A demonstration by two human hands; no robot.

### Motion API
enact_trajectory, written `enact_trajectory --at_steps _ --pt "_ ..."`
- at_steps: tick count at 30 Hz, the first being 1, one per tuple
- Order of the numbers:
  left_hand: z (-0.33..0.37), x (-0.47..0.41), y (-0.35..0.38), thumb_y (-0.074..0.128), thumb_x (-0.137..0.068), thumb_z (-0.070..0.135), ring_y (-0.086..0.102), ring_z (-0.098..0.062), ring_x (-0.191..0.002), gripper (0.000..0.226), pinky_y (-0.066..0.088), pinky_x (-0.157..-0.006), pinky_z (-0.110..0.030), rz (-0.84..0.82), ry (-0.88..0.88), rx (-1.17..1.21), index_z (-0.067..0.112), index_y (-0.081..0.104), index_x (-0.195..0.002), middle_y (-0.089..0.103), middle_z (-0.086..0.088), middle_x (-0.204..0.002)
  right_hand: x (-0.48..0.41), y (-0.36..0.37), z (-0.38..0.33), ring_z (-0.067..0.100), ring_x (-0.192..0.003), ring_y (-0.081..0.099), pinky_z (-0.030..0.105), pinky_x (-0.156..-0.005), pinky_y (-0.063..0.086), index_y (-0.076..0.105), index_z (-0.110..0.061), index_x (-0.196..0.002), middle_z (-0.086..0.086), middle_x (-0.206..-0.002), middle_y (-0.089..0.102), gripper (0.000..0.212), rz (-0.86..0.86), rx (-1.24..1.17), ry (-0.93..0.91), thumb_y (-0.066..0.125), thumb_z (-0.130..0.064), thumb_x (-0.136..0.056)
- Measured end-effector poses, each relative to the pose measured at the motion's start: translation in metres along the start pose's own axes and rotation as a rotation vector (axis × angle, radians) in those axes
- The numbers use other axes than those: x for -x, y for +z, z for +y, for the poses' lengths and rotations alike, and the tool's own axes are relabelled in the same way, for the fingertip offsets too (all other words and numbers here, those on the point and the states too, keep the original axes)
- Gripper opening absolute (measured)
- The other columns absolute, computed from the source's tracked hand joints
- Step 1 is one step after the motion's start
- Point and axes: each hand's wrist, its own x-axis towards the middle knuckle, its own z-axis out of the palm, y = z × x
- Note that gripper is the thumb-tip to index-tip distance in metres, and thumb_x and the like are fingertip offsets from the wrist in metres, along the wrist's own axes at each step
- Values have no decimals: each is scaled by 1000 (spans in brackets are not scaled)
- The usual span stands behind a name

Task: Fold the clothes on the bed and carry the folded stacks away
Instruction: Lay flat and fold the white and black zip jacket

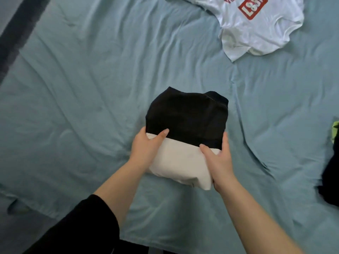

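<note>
A folded stack sits in the middle of the bed: a black garment (pixel 187 116) lies on top of a folded cream garment (pixel 181 165). My left hand (pixel 146 147) grips the stack's left side, thumb on top at the black edge and fingers underneath. My right hand (pixel 218 158) grips the right side the same way, thumb on the cream fabric. An unfolded white T-shirt (pixel 256 32) with a red printed patch lies spread at the far right of the bed.
The bed has a wrinkled pale blue sheet (pixel 82 88). A dark pile of clothing (pixel 330 184) with a bit of green fabric (pixel 335 131) lies at the right edge. A dark strip of floor (pixel 16 33) runs along the far left.
</note>
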Motion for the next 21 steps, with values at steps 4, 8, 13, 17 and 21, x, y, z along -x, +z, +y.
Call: enact_trajectory --at_steps 4,8,13,17,21 --pt "33 -15 -61 74 -73 52 64 1 -90 32 50 -73 -22 7 138 49 38 64 -99 69 21 -94 15 46 -44 -5 -125 42 27 -108 35 21 -43 -148 -24 -147 35 81 7 -27 -127 67 -22 -84" --pt "58 -52 -117 72 -68 58 63 12 -81 29 45 -65 -15 100 248 -31 42 63 -90 68 30 -83 4 104 -74 -22 -117 39 9 -96 30 17 -40 -149 -25 -144 34 81 -22 -73 -223 64 -26 -85" --pt "32 -116 -152 57 -84 61 44 -35 -130 87 38 -105 -45 79 75 -583 30 12 -153 46 -11 -143 -37 155 -45 22 -148 4 47 -117 10 -18 -44 -146 -6 -159 -23 77 -289 877 -252 30 -67 -91" --pt "22 -118 -138 47 -88 66 20 -36 -143 92 16 -116 -53 161 -67 -801 30 -7 -154 16 -14 -158 -57 159 -20 21 -149 -6 54 -116 -2 -21 -46 -144 -7 -154 -33 73 -430 988 -213 17 -73 -88" --pt "36 -80 -91 49 -95 31 -2 -25 -149 83 2 -117 -52 343 348 -944 30 -11 -152 -6 -6 -163 -63 122 -8 14 -148 -8 45 -115 -10 -11 -44 -148 -9 -160 -16 66 -321 961 -374 13 -68 -92"
